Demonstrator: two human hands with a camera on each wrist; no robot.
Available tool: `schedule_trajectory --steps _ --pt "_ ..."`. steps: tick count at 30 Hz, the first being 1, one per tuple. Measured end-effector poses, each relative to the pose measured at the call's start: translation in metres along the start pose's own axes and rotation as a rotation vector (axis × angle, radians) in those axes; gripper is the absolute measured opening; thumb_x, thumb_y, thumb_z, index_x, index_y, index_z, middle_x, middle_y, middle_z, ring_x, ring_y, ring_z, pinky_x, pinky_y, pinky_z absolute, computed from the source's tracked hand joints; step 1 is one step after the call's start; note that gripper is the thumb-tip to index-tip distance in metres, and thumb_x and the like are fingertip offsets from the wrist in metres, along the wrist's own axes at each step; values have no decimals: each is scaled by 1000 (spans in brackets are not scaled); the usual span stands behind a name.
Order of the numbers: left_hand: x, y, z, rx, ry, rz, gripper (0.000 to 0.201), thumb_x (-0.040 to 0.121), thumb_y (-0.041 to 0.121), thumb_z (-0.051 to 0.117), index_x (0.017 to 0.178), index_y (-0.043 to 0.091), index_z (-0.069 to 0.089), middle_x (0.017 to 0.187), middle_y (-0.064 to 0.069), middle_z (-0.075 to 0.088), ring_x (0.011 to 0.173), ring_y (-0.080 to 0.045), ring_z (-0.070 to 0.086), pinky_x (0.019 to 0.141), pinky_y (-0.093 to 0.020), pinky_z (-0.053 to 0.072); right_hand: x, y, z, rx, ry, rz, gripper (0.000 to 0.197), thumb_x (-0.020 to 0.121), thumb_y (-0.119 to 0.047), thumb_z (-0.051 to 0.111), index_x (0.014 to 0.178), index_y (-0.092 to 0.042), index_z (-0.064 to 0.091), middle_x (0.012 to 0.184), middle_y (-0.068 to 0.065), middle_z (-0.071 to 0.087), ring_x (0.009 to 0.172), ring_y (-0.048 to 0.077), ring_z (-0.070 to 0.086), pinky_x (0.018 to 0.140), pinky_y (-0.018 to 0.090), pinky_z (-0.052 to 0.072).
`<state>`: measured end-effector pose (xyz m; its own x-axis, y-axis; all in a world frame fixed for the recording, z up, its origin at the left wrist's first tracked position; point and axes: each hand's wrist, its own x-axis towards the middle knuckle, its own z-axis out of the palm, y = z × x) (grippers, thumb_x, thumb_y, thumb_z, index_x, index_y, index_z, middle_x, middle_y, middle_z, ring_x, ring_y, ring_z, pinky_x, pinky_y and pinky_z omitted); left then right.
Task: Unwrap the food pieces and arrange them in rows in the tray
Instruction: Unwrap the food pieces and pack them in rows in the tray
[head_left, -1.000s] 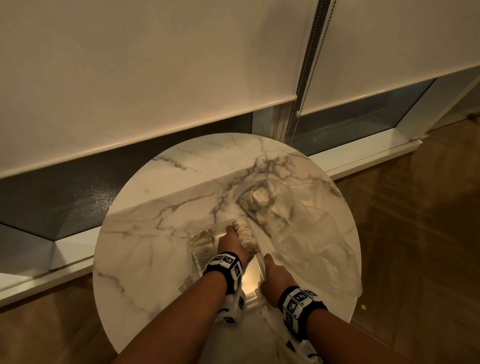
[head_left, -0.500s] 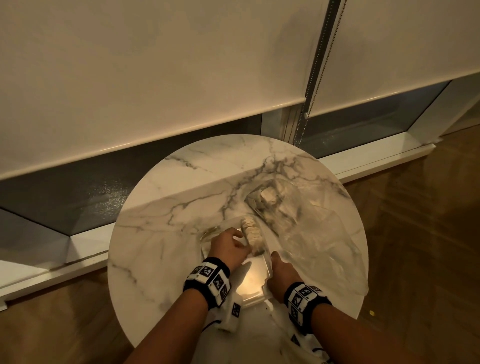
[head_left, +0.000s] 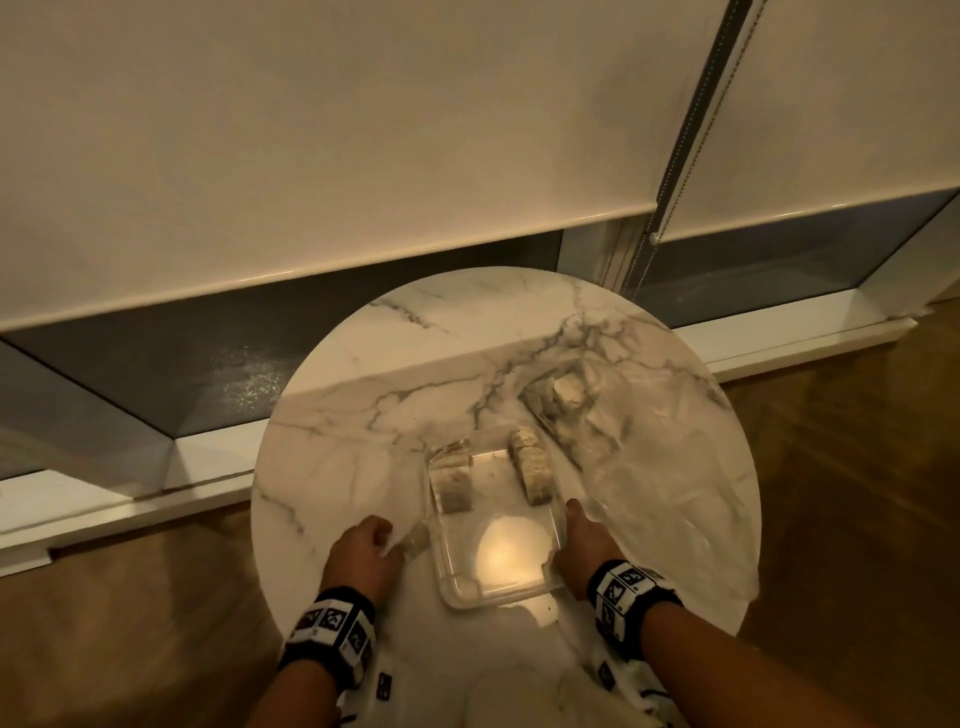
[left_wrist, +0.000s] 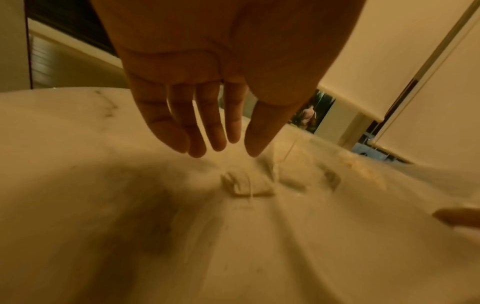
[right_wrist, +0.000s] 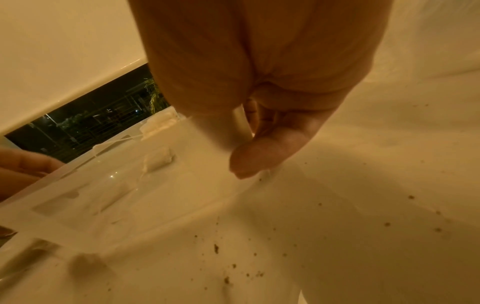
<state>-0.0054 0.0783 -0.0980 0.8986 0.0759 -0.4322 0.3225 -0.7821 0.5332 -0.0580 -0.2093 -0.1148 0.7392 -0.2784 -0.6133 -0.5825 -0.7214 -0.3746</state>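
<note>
- Left hand (head_left: 363, 553) has drawn back out of the tray (head_left: 553, 512) since half a second ago; it hangs over the marble at the tray's left edge, fingers (left_wrist: 179, 125) loose and fairly straight, holding nothing.
- Just beside those fingers lies a small see-through scrap of wrapper (head_left: 415, 540), touching the tray's left rim.
- Right hand (head_left: 584, 543) stays at the tray's right rim as before, thumb (right_wrist: 267, 152) bent against the edge; whether it truly grips the rim cannot be told.
- With the left hand gone, the tray's inside shows: a clear, rigid, rectangular dish with rounded corners and a bright glare on its smooth floor.
- Two short rows of food pieces sit at its far end, the left row (head_left: 453, 480) pale with darker specks, the right row (head_left: 530, 470) cream and crumbly, blocky in shape.
- Beyond the tray's far right corner one more pale chunk (head_left: 569, 389) rests in a crinkled clear plastic bag (head_left: 649, 467).
- Round table (head_left: 363, 405) is glossy white stone with grey veins; brown crumbs (right_wrist: 285, 255) dot it near the right hand.
</note>
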Motion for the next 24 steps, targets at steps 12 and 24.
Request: schedule_trajectory --steps 12,24 --pt "0 -16 35 160 29 11 31 87 37 67 113 25 57 111 -4 56 103 -24 58 85 -33 51 -2 -3 -2 -2 -14 21 52 88 -22 65 130 -20 35 111 13 61 94 29 64 81 41 58" --pt "-10 -35 27 -217 73 -167 6 83 26 72 84 23 67 82 2 68 84 -20 66 76 -25 50 -3 -2 -3 15 -17 23 49 88 -19 64 129 -20 36 104 10 57 89 29 65 74 44 61"
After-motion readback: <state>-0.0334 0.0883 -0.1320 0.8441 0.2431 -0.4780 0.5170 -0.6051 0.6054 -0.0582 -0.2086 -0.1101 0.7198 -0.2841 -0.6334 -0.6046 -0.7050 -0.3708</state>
